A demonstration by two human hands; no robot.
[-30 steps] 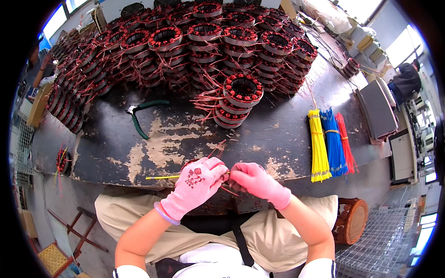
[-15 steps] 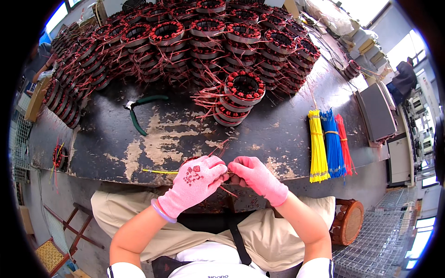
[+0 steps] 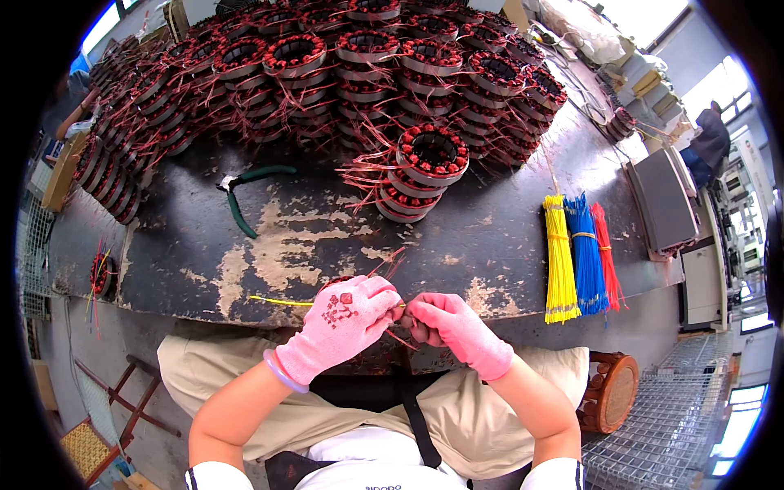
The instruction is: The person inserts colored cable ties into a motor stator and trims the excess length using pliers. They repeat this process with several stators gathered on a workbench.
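My left hand [image 3: 347, 317], in a pink glove, is closed at the table's front edge over a stator that is almost wholly hidden beneath it. Thin red lead wires [image 3: 390, 263] stick up past its fingers, and a yellow wire [image 3: 280, 301] runs out to the left. Against those fingertips, my right hand [image 3: 453, 327], gloved alike, is closed in a pinch on wire ends too small to make out clearly. Beyond the hands, stators with red windings [image 3: 431, 155] stand in a short stack, their leads trailing left.
Many stacked stators [image 3: 294, 57] fill the table's far side. Green-handled cutting pliers [image 3: 237, 186] lie at the left. Bundles of yellow wires [image 3: 559, 261], blue wires [image 3: 585, 253] and red wires [image 3: 604, 253] lie right. Another stator [image 3: 102, 273] rests at the far left edge.
My right hand has shifted slightly right and toward me, its fingers still pinched by the left fingertips. The left hand has barely moved.
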